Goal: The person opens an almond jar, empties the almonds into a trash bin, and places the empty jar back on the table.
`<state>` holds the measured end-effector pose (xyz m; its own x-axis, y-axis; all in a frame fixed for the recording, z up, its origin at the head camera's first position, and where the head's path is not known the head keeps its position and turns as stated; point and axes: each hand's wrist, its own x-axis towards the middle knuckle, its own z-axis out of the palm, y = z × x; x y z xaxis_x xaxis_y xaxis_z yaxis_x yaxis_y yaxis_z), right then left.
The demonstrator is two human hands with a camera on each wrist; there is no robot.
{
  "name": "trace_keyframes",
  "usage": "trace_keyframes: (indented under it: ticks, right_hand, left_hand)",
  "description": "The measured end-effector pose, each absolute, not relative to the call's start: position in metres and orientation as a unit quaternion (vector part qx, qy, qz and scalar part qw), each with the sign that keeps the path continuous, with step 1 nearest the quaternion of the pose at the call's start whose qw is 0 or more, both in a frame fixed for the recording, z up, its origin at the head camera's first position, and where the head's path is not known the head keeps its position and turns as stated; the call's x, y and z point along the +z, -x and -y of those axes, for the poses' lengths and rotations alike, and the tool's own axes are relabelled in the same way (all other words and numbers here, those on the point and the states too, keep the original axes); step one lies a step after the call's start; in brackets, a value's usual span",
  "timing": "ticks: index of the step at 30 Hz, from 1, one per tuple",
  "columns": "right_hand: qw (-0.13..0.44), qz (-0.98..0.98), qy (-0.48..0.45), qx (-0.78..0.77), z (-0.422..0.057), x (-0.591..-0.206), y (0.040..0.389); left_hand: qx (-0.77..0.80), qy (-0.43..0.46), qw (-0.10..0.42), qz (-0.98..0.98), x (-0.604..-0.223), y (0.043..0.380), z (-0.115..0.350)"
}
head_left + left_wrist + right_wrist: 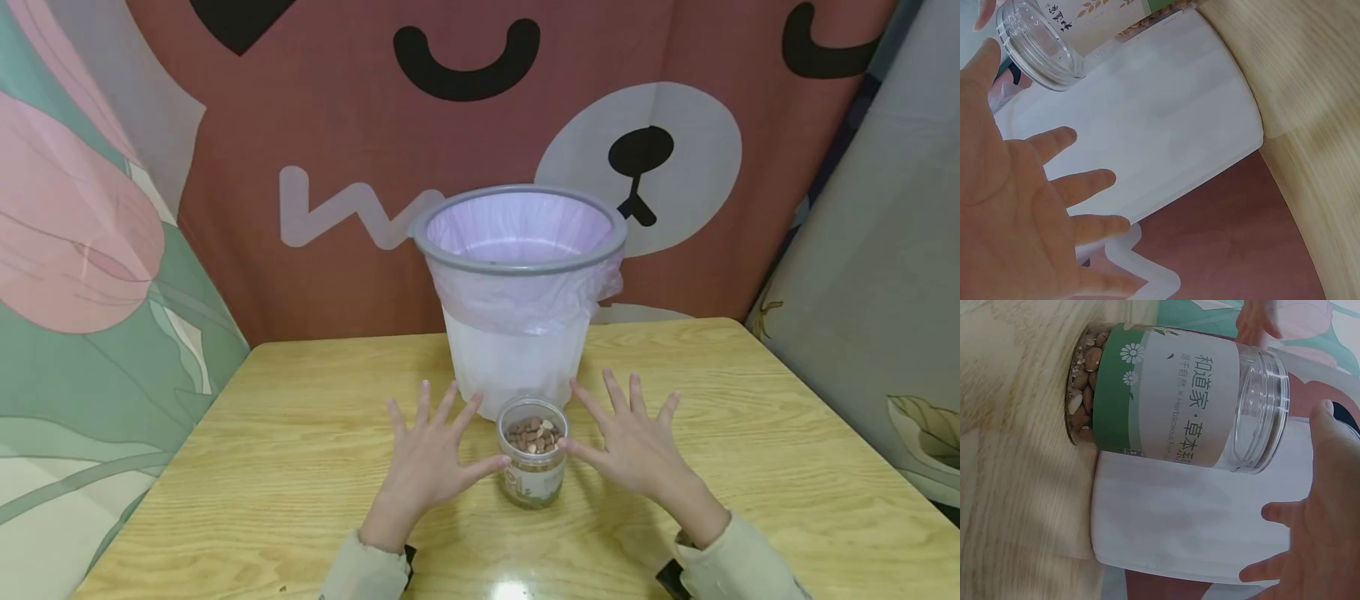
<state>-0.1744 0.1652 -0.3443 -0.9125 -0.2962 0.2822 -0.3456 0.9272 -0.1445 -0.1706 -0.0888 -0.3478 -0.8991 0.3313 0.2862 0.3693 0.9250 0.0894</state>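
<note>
A clear plastic jar (532, 479) with a white and green label stands upright on the table, with almonds (534, 435) visible inside. In the right wrist view its label (1175, 397) faces the camera and brown nuts show at the bottom. To the jar's left is my left hand (429, 462), fingers spread wide and thumb pointing at the rim. My right hand (633, 442) mirrors it on the other side, its thumb tip near the rim. Whether either thumb touches the jar I cannot tell. Neither hand holds anything.
Right behind the jar stands a white bin (517, 358) with a grey rim and a pale purple liner bag (517, 229). The wooden table (315, 417) ends at a printed curtain (330, 292) behind. More printed fabric hangs on both sides.
</note>
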Motion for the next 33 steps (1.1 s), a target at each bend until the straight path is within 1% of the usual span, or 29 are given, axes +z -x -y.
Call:
trace_keyframes:
  ticks: [7, 18, 22, 28, 33]
  right_hand:
    - [0.154, 0.962, -0.179, 0.136, -0.167, -0.348, 0.178]
    - [0.228, 0.928, -0.221, 0.195, -0.174, -0.360, 0.178]
    - [0.234, 0.920, -0.234, 0.210, -0.177, -0.367, 0.178]
    - [0.234, 0.899, -0.240, 0.280, -0.176, -0.379, 0.174]
    - [0.227, 0.890, -0.246, 0.309, -0.171, -0.388, 0.171]
  left_hand:
    - [-0.087, 0.206, 0.151, 0.963, -0.348, 0.171, 0.090]
    - [-0.117, 0.244, 0.172, 0.947, -0.350, 0.172, 0.090]
    - [-0.117, 0.260, 0.177, 0.942, -0.349, 0.173, 0.089]
    - [-0.121, 0.278, 0.181, 0.936, -0.349, 0.174, 0.087]
    - [-0.116, 0.287, 0.180, 0.934, -0.347, 0.175, 0.085]
